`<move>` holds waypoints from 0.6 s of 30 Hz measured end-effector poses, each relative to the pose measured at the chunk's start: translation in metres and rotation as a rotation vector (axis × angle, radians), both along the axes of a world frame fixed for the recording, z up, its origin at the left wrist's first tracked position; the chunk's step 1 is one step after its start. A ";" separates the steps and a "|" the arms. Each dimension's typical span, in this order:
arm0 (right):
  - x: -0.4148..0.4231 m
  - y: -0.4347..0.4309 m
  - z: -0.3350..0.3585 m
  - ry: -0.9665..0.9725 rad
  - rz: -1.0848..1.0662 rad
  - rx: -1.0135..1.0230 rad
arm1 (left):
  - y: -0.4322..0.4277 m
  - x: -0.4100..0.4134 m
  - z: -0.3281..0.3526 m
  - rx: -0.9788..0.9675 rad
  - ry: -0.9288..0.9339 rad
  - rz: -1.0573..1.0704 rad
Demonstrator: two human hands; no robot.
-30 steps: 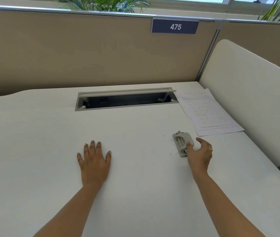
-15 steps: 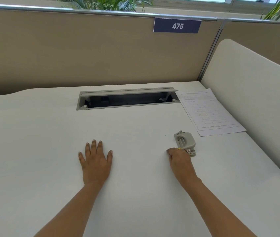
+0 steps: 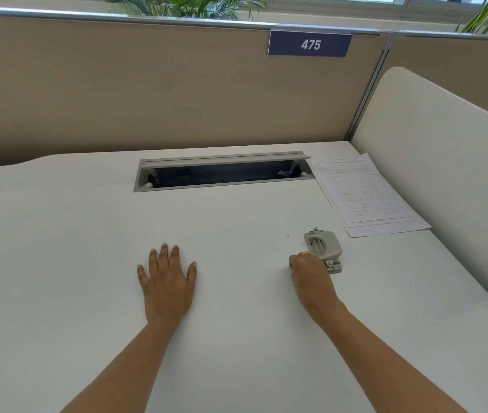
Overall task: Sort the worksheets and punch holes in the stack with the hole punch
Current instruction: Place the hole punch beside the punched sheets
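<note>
Hole punch lies on the desk, right of centre, long axis running roughly 12 to 6 o'clock. It sits just at 1 o'clock of the right hand.

- Right hand: fingers curled under into a loose fist, knuckles forward and resting on the desk. The ring knuckle touches the punch's near-left edge. The punch is not enclosed by the fingers, and nothing shows inside the fist.
- Left hand: flat on the desk, palm down, fingers straight and slightly spread, holding nothing. It is at 9 o'clock of the right hand, well apart from the punch.
- Worksheets: a thin, slightly fanned stack at 1 o'clock of the punch, near but not touching it, beside the white side panel.

Materials:
- Punch: grey-beige, with a rounded lever, a ribbed top and small metal fittings at both ends.
- Sheets: white, with faint print.
- Desk: smooth matte white.
- Cable tray: grey metal, a long slot with its lid raised, at 12 o'clock.
- Partition: tan fabric, carrying the plate "475".

Versus 1.0 s ago:
- The right hand lay open over the punch from its 5 o'clock side. It is now closed at the punch's 7 o'clock.
- The punch has turned slightly.
- The left hand is unchanged.
</note>
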State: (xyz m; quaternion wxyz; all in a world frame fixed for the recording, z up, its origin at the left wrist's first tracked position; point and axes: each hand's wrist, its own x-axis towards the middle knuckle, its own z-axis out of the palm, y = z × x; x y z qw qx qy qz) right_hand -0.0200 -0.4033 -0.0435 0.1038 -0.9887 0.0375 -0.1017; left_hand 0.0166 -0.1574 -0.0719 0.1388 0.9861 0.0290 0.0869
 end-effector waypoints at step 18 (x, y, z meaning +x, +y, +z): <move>0.027 -0.002 0.051 0.203 -0.617 2.062 | 0.001 0.001 0.001 0.003 0.036 -0.009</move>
